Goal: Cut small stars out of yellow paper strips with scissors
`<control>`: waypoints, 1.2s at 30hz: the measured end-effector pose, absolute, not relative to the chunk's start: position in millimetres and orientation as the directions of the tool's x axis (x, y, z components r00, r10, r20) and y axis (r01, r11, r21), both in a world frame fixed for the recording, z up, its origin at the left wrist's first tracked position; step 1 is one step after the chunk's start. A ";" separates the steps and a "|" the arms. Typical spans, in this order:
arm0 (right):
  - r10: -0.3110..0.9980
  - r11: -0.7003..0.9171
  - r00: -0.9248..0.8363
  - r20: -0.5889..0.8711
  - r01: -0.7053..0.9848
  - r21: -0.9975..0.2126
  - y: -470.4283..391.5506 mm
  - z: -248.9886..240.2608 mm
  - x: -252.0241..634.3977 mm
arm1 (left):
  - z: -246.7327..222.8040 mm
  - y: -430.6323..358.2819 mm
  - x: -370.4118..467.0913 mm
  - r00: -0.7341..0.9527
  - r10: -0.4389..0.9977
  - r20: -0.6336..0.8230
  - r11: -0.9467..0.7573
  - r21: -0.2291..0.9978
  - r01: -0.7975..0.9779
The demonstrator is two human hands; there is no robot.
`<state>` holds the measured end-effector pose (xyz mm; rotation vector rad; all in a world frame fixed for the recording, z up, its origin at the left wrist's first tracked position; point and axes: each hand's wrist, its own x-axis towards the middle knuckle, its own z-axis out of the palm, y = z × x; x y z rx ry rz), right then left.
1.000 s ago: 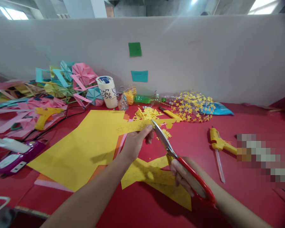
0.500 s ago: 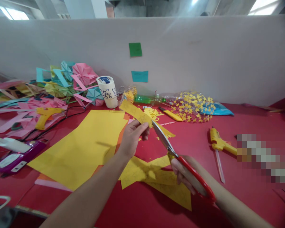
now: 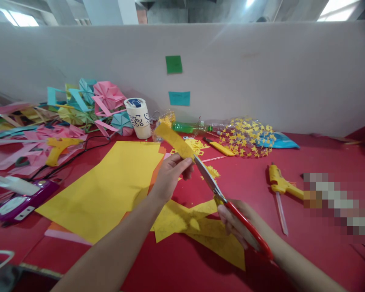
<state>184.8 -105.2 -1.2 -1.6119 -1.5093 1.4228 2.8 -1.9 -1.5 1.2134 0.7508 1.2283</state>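
Observation:
Pinched in my left hand is a yellow paper strip with faint drawn outlines, its far end pointing up and left. My right hand grips red-handled scissors. Their blades look closed, and the tips touch the strip's right end beside my left fingertips. Under the blades lies a small heap of yellow paper stars. Several cut yellow paper pieces lie on the red table below my hands. Large yellow sheets are stacked to the left over orange and pink ones.
Left stand a white cup, folded paper flowers, a yellow glue gun and a purple power strip. Behind are a green bottle, a yellow cutter and a star-covered clear piece. Another glue gun lies right.
The yellow paper that stretched right past the blades has gone from there, showing the stars beneath. The scissor handles have shifted slightly left. The held strip has tilted up a little.

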 end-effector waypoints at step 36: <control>0.868 -0.229 -0.285 -0.406 0.496 -0.838 -98.1 -6.4 200.4 | 10.5 10.3 -22.7 0.363 0.918 0.161 -0.147 0.987 -0.068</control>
